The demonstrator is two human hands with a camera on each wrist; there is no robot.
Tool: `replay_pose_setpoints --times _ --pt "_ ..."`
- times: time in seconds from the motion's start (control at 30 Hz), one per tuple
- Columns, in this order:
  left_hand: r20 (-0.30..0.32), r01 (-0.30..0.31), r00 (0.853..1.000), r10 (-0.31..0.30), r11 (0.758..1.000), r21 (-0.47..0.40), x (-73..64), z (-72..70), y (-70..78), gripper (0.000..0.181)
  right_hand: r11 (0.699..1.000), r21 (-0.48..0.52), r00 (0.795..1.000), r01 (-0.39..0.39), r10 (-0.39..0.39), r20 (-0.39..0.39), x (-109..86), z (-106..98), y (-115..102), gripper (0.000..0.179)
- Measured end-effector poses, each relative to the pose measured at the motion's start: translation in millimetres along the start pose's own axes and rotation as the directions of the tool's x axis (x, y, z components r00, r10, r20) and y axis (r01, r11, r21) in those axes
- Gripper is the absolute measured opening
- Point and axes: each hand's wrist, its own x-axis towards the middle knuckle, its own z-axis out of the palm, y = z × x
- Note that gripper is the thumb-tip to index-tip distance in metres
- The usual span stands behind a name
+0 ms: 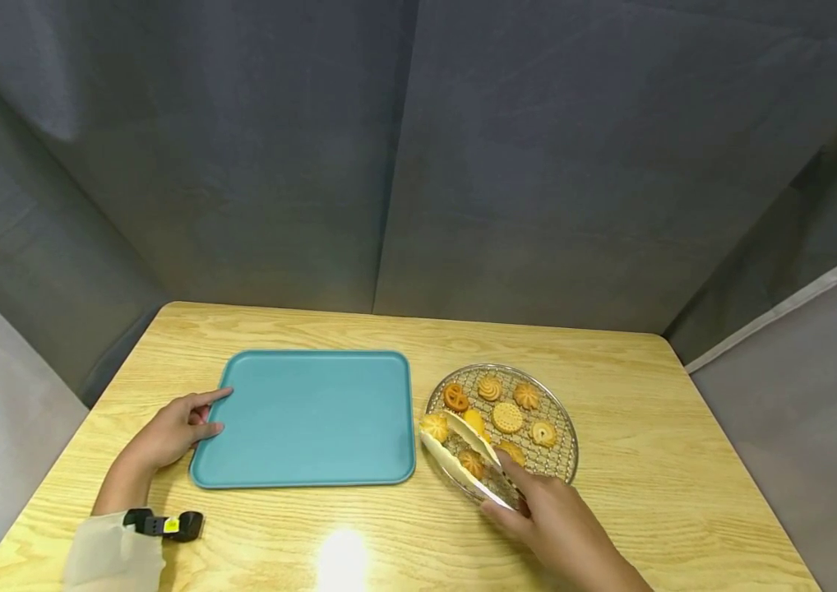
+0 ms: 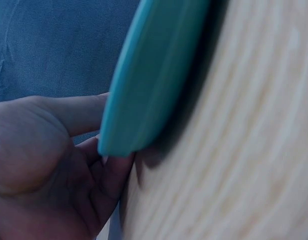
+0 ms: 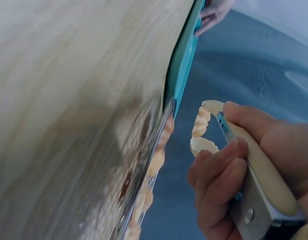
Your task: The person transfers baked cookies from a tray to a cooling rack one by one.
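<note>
My left hand [image 1: 170, 432] grips the left edge of a teal rectangular tray [image 1: 307, 419], thumb and index finger over the rim. In the left wrist view other fingers curl against the underside of the tray's corner [image 2: 138, 110]. My right hand [image 1: 552, 514] holds cream-tipped tongs [image 1: 455, 467], whose metal handle shows in the right wrist view. Between the tong tips is a ridged round cookie [image 1: 434, 427], raised in the right wrist view above the round wire rack [image 1: 565, 452]. Several cookies lie on the rack, among them a pretzel-shaped cookie [image 1: 455, 397] and a dotted round cookie [image 1: 507, 418].
The wooden table [image 1: 278, 543] carries the tray at left and the rack close to its right. A grey curtain [image 1: 315, 164] stands behind the table, with pale panels at both sides. A black strap [image 1: 163, 524] circles my left sleeve.
</note>
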Motion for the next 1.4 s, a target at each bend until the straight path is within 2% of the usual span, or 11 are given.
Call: replay_pose_setpoints --times 0.27,0.43,0.53,0.93,1.23,1.4 --pt "-0.001 -0.012 1.0 0.012 1.0 0.004 0.5 -0.5 -0.8 0.061 0.988 -0.068 0.99 -0.139 0.139 -0.001 -21.5 -10 24 0.079" --pt "0.001 -0.011 1.0 0.011 1.0 0.002 0.4 -0.3 -0.6 0.061 0.968 -0.066 0.969 -0.244 0.246 0.027 -32.6 -17 43 0.084" --pt "0.002 -0.012 1.0 0.012 1.0 0.003 0.2 0.0 -0.3 0.061 0.958 -0.064 0.958 -0.28 0.283 0.04 -40.2 -21 53 0.085" --pt "-0.003 -0.019 1.0 0.019 1.0 0.015 -0.4 -0.9 1.2 0.061 0.947 -0.155 0.951 -0.282 0.297 0.086 -54.4 -36 87 0.085" --pt "-0.003 -0.013 1.0 0.014 0.999 0.034 -0.1 -0.5 -1.3 0.062 0.938 -0.177 0.931 -0.298 0.326 0.161 -57.9 -35 94 0.086" --pt "-0.002 -0.018 1.0 0.018 0.999 0.03 0.0 -0.2 -2.4 0.062 0.936 -0.158 0.929 -0.316 0.339 0.148 -59.1 -35 94 0.089"
